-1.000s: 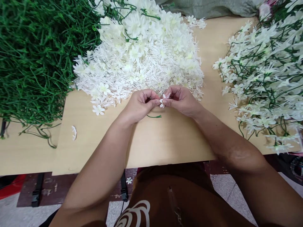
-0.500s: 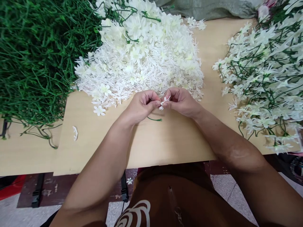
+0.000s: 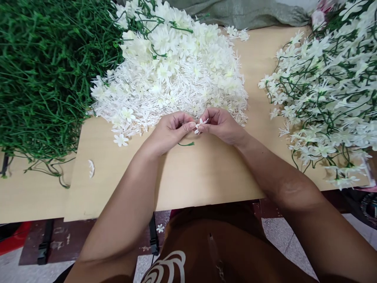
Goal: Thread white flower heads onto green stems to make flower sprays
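- From my seat, I see the small white flower (image 3: 200, 125) between the two hands, ahead of the person and near the front edge of the big white flower pile (image 3: 188, 84).
- The right hand (image 3: 221, 125) is the nearer one: its thumb and fingertips pinch the flower.
- The left hand (image 3: 172, 129) sits just beside it on the left, thumb drawn in to the fingers; I cannot tell what, if anything, is between them.
- So the flower lies right of the left fingertips; its petals face left and near, its thin white tips point right and far.
- A short green stem (image 3: 187, 144) shows on the near side of the left hand, running left to right with its forked end on the right; I cannot tell whether that hand holds it.
- Far left I have the green stem heap (image 3: 55, 82); on the right, flowers on stems (image 3: 330, 118).
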Demonstrator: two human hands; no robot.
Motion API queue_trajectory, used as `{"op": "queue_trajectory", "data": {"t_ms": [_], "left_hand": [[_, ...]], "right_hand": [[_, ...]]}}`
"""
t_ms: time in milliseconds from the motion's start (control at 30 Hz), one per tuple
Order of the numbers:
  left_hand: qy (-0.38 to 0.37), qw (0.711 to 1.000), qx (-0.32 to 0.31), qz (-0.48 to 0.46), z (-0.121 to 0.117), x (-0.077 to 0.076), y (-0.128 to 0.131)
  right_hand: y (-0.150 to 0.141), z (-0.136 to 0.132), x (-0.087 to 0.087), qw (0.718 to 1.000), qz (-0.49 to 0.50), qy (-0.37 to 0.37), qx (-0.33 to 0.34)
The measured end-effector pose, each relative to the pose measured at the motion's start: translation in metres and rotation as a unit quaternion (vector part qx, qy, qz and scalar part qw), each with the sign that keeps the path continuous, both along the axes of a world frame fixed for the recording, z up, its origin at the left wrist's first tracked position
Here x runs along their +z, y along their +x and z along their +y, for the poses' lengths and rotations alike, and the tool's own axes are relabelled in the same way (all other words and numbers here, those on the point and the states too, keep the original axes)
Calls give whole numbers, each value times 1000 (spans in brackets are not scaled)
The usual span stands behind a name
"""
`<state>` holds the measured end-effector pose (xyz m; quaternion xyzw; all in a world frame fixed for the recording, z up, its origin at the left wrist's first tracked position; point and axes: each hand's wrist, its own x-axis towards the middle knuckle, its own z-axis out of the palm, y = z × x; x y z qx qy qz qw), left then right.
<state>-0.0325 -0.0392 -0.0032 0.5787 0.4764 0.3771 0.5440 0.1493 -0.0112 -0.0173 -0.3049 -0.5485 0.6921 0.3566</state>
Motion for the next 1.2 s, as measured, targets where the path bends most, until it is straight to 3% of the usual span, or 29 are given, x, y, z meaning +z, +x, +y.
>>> {"op": "queue_trajectory", "data": {"t_ms": [200,667,867,967,1100,1200], "left_hand": [[21,998,-37,49,0,7,2],[29,999,-27,9,-2,-2,11],[39,999,6,31,0,-2,10],[140,986,8,87,-3,6,6],[337,928,34,157,-9,16,1],[362,915,36,172,-11,17,1]], "right_hand": [[0,0,0,1000,0,-9,5],[-12,-7,0,996,-69,21,-47],[-15,-6,8,996,-44,13,-74],[0,-4,22,999,-19,-6,-42],[26,-2,40,997,2,-27,-69],[39,-1,50,997,0,-54,-47]]}}
